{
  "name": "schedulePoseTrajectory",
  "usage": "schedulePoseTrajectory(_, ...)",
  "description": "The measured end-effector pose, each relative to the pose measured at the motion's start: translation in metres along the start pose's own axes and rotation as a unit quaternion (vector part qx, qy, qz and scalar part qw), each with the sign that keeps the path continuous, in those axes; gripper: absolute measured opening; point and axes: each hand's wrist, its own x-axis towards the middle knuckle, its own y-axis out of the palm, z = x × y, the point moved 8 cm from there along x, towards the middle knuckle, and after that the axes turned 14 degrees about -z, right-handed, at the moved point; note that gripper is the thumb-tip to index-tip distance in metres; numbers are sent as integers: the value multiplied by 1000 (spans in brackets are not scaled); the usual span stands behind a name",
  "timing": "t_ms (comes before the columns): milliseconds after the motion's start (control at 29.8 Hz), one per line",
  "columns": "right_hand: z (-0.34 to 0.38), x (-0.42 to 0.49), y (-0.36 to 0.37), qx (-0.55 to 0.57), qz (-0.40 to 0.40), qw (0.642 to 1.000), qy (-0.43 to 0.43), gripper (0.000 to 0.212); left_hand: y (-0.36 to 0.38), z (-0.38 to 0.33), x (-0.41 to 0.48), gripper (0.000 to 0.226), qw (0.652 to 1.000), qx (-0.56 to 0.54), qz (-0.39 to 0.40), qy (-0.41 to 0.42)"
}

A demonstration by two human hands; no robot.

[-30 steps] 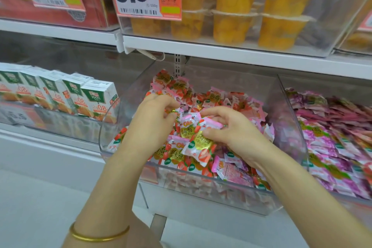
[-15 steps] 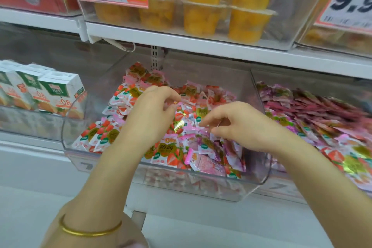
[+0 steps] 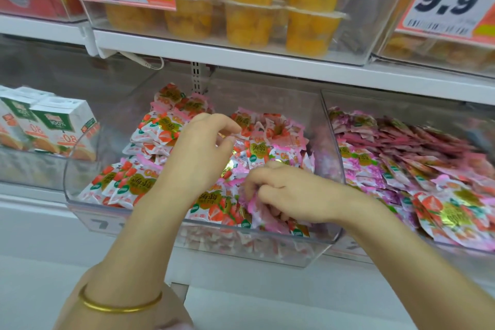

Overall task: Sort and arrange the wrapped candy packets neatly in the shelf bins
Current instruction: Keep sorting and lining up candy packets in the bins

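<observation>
Here, in the head view, the left hand (image 3: 198, 153) hovers over the strawberry candy packets (image 3: 139, 185) heaped in the clear bin (image 3: 80, 169), fingers loosely curled, seemingly empty. The right hand (image 3: 289, 193), at the bin's front, pinches a pink packet (image 3: 254, 206). Sorting seems underway; next, carry it to the pink pile (image 3: 401, 153) right of the bin.
</observation>
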Motion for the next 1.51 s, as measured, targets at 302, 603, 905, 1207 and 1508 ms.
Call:
schedulePoseTrajectory(302, -10, -9, -42, -72, -122, 989, 45, 28, 6, 1, -1, 21, 1000, -9, 22, -11)
schedulePoseTrajectory(603, -8, -1, -72, -195, -350, 915, 38, 30, 9, -3, -2, 21, 999, -19, 31, -16)
schedulePoseTrajectory(905, -22, 12, -15, -161, -100, 981, 48, 54, 8, 2, -2, 18, 999, -17, 29, -26)
schedulePoseTrajectory(1207, -33, 15, -7, -156, -89, 980, 88, 50, 8, 3, -3, 20, 999, -14, 32, -27)
schedulePoseTrajectory(1508, -11, -2, -43, -204, -292, 932, 61, 24, 28, 5, -18, 17, 977, -108, 133, -131)
